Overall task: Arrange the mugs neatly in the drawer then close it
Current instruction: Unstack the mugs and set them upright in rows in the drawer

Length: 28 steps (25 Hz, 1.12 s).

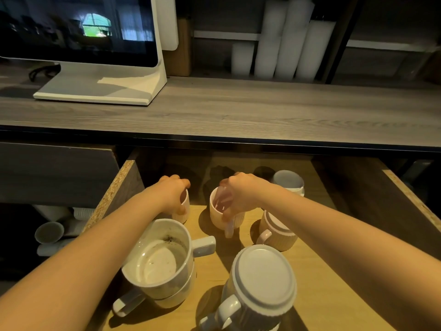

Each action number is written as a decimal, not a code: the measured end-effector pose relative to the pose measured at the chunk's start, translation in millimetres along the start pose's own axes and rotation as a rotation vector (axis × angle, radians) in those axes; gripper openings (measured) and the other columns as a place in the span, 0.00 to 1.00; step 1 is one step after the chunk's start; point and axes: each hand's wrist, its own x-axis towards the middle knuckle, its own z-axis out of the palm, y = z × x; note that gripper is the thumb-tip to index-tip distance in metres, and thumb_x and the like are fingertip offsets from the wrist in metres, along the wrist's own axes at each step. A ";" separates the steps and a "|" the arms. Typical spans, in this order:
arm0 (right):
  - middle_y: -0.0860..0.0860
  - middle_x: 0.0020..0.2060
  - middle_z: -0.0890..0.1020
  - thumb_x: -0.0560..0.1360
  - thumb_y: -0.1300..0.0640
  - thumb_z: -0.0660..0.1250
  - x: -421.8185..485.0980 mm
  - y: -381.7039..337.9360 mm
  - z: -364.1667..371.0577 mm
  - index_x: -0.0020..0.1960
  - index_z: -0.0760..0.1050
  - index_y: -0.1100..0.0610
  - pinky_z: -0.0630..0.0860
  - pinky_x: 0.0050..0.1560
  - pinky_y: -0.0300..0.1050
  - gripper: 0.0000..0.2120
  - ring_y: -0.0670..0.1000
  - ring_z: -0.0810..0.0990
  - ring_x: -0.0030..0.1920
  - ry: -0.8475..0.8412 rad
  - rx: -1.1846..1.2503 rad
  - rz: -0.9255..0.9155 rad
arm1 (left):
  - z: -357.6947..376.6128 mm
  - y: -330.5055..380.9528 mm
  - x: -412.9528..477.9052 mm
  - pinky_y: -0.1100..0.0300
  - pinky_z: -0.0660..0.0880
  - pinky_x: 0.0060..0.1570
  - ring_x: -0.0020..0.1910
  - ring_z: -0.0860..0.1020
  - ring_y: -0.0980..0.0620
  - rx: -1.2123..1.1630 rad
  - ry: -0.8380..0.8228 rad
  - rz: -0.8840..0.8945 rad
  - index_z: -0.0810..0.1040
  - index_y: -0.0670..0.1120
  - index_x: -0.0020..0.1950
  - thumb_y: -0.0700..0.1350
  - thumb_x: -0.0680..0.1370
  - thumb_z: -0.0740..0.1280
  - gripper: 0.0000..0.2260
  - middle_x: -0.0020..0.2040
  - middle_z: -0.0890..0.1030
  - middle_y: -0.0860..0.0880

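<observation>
An open wooden drawer holds several mugs. My left hand grips the rim of a small pink mug at the drawer's middle left. My right hand holds the rim of another pink ribbed mug, fingers inside it, its handle facing me. A large white mug stands upright, stacked in another mug, at the near left. A grey mug sits upside down at the near middle. A pink ribbed mug stands inverted under my right forearm. Another grey inverted mug is at the back right.
A grey wooden counter overhangs the drawer's back. A white monitor stand sits on it at left, and stacks of white cups stand on the shelf behind. More white cups lie on a lower shelf left of the drawer.
</observation>
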 end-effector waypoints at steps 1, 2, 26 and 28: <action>0.49 0.58 0.79 0.67 0.42 0.73 -0.6 -1.0 -0.6 0.64 0.74 0.47 0.79 0.53 0.45 0.27 0.53 0.78 0.55 -0.003 0.006 -0.007 | 1.1 -0.3 0.8 0.51 0.72 0.63 0.68 0.66 0.43 -0.004 0.011 0.005 0.62 0.50 0.73 0.44 0.72 0.72 0.32 0.70 0.67 0.46; 0.49 0.58 0.79 0.68 0.42 0.72 -1.4 -1.4 -1.1 0.64 0.74 0.48 0.79 0.53 0.44 0.27 0.53 0.78 0.56 0.003 0.017 -0.012 | 1.7 -0.5 1.3 0.52 0.73 0.63 0.68 0.67 0.43 -0.002 0.021 0.009 0.62 0.50 0.73 0.44 0.72 0.72 0.32 0.69 0.67 0.46; 0.53 0.57 0.81 0.77 0.53 0.65 -118.4 115.7 -2.6 0.64 0.73 0.55 0.78 0.54 0.44 0.17 0.51 0.80 0.53 0.141 0.221 0.292 | -41.1 115.0 -34.9 0.55 0.73 0.61 0.64 0.73 0.49 -0.067 -0.014 0.360 0.66 0.52 0.70 0.51 0.77 0.64 0.22 0.69 0.72 0.50; 0.53 0.57 0.81 0.77 0.53 0.65 -115.1 117.1 -3.3 0.64 0.73 0.55 0.78 0.54 0.44 0.17 0.51 0.80 0.53 0.160 0.215 0.288 | -39.0 129.5 -26.9 0.55 0.75 0.57 0.60 0.76 0.48 -0.060 -0.042 0.381 0.68 0.50 0.69 0.51 0.78 0.64 0.20 0.66 0.75 0.48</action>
